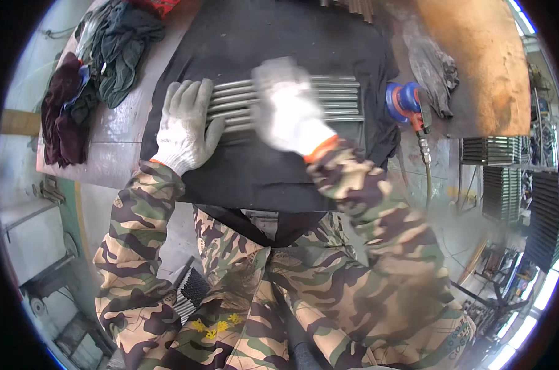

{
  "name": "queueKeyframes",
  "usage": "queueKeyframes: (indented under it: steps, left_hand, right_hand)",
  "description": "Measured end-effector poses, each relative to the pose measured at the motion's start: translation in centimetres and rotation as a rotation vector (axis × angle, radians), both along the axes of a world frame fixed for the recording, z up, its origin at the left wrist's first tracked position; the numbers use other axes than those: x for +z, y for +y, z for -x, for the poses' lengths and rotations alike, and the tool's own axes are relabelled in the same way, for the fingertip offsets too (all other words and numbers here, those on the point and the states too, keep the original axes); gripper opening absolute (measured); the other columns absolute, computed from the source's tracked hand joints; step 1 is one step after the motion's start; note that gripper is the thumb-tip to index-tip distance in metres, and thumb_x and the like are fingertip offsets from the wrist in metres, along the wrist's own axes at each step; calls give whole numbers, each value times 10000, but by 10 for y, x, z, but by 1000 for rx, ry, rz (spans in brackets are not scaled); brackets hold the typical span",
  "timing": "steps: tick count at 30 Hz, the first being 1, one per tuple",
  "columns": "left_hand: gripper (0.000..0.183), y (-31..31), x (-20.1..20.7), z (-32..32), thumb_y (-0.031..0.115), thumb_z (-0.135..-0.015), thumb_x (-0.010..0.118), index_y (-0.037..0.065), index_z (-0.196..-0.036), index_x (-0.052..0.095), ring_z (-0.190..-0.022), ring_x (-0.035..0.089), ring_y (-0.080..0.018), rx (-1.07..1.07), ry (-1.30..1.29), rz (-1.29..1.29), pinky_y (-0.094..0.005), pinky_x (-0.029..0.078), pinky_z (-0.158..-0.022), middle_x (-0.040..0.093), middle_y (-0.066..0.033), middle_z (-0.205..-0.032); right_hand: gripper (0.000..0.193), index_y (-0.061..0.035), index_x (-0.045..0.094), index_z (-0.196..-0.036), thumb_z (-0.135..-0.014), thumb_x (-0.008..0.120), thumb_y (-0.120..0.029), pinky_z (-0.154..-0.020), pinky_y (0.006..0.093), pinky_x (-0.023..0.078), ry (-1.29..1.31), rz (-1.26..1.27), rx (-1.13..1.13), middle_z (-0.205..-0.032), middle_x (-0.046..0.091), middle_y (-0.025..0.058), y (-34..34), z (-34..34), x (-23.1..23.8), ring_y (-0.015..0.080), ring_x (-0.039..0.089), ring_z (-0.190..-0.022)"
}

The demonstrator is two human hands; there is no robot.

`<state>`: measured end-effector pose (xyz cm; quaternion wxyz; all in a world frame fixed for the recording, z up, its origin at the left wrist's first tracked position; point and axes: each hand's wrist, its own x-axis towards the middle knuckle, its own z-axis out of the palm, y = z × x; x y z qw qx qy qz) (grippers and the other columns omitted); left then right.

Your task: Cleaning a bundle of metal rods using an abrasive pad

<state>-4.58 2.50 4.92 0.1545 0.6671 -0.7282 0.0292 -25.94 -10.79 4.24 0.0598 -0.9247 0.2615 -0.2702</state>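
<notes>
Several shiny metal rods (342,97) lie side by side on a black cloth (261,179) in front of me. At their left ends rests my left hand (186,123) in a white knit glove, fingers stretched out and thumb apart, touching the rod ends. My right hand (285,108), gloved the same way, is over the middle of the rods and smeared by motion. Its fingers do not show clearly, and whether anything is under the palm is hidden.
Just right of the rods sits a blue and red air sander (404,100) with a hose (425,154). Crumpled dark rags (122,55) lie at the far left, a grey plastic bag (432,68) at the far right. More rods (353,6) show at the back edge. Racks of bars (501,185) stand at right.
</notes>
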Motion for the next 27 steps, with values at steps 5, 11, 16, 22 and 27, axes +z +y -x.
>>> queueKeyframes:
  steps: [5,11,16,22,27]
  left_hand:
    - [759,-13,-14,-6,256,-914,711,-78,-1542,446,-1455,437,-541,-71,-59,86,-597,302,-1276,518,-319,-1501]
    - [761,-1,-11,-1,258,-976,674,-67,-1608,402,-1553,352,-534,8,-44,-14,-582,254,-1309,425,-351,-1629]
    - [791,8,-9,7,267,-950,720,-58,-1601,412,-1545,361,-530,3,-16,22,-583,268,-1304,433,-343,-1624]
    - [829,17,-12,7,307,-931,752,-34,-1606,412,-1540,369,-527,17,34,29,-578,290,-1295,452,-318,-1614]
    - [902,10,-12,0,370,-866,821,21,-1606,440,-1566,337,-505,97,139,44,-567,333,-1277,451,-288,-1625]
  right_hand:
    - [465,-8,630,-1227,-827,684,-239,-1078,510,443,-21,30,98,-1259,609,167,11,-22,-12,364,532,-1273]
    - [273,-24,576,-1044,-781,634,-72,-863,508,531,1,117,-71,-1049,574,173,-52,80,-3,377,589,-1045]
    - [486,44,566,-1362,-906,637,-110,-1083,523,508,67,208,-181,-1362,610,243,-52,141,-14,451,562,-1312]
    - [530,80,581,-1454,-929,591,5,-1201,517,447,-227,68,-58,-1407,644,296,-6,173,5,488,601,-1354]
    - [488,112,534,-1503,-1084,458,-127,-1184,368,443,-612,-414,-184,-1495,619,288,-34,156,-12,376,611,-1397]
